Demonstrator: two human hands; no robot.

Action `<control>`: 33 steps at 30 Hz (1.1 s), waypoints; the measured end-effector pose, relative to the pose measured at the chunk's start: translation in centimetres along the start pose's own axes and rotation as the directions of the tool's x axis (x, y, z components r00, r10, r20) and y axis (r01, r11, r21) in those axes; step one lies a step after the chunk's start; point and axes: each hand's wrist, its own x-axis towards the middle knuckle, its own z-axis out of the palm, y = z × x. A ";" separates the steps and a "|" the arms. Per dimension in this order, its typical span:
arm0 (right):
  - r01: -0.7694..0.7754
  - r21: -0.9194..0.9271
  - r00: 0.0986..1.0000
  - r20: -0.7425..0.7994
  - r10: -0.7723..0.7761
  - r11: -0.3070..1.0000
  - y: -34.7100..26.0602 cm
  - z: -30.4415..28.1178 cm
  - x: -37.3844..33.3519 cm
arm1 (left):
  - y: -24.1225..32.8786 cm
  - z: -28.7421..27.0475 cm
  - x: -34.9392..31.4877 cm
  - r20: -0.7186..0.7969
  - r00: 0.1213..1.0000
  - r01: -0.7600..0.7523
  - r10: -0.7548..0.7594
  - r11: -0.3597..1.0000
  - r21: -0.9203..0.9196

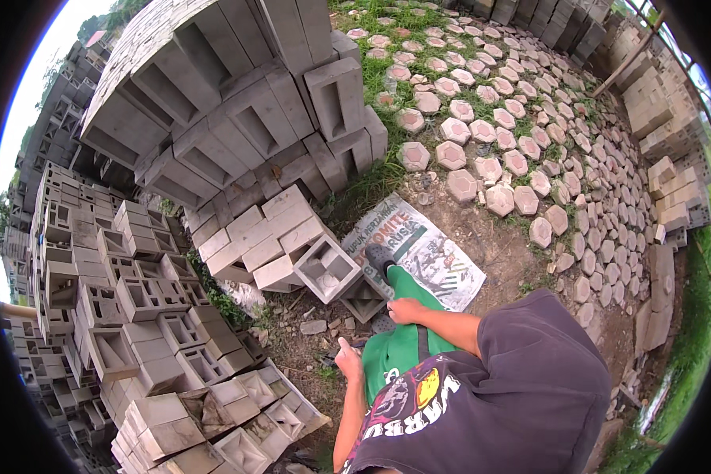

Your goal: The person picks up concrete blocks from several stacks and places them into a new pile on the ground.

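Observation:
My left hand (pixel 349 360) hangs beside the green trousers (pixel 399 347), one finger stretched out and nothing seen in it. My right hand (pixel 405 310) is closed at the thigh, with nothing seen in its grip. Closest to both hands is a square hollow concrete block (pixel 328 268), tilted at the end of a low pile of grey blocks (pixel 265 237). A second hollow block (pixel 366 299) lies partly hidden under it, next to my legs. One dark shoe (pixel 380 257) rests on a printed white sack (pixel 442 268) spread on the ground.
A tall stack of concrete blocks (pixel 237 103) rises ahead on the left. More hollow blocks (pixel 150 296) are piled along the left side. Hexagonal paving stones (pixel 498 158) lie in rows on grass and soil at right. Broken pieces (pixel 314 326) litter the dirt near my feet.

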 end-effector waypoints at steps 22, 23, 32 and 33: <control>-0.295 0.489 0.879 -0.199 0.434 0.821 21.7 -3.2 -12.4 | 15.4 17.4 -8.3 0.311 0.778 -0.594 0.546 0.800 0.083; -0.267 0.595 0.851 -0.223 0.475 0.758 22.8 -4.3 -14.0 | 15.2 19.8 -8.3 0.401 0.738 -0.620 0.543 0.781 0.082; 0.088 0.936 0.531 -0.333 0.779 0.340 38.0 -12.1 -22.3 | 20.6 40.8 -15.6 0.759 0.451 -0.830 0.470 0.534 0.162; 0.133 0.940 0.480 -0.338 0.809 0.313 39.2 -12.4 -23.4 | 21.7 42.4 -17.0 0.788 0.429 -0.846 0.441 0.502 0.180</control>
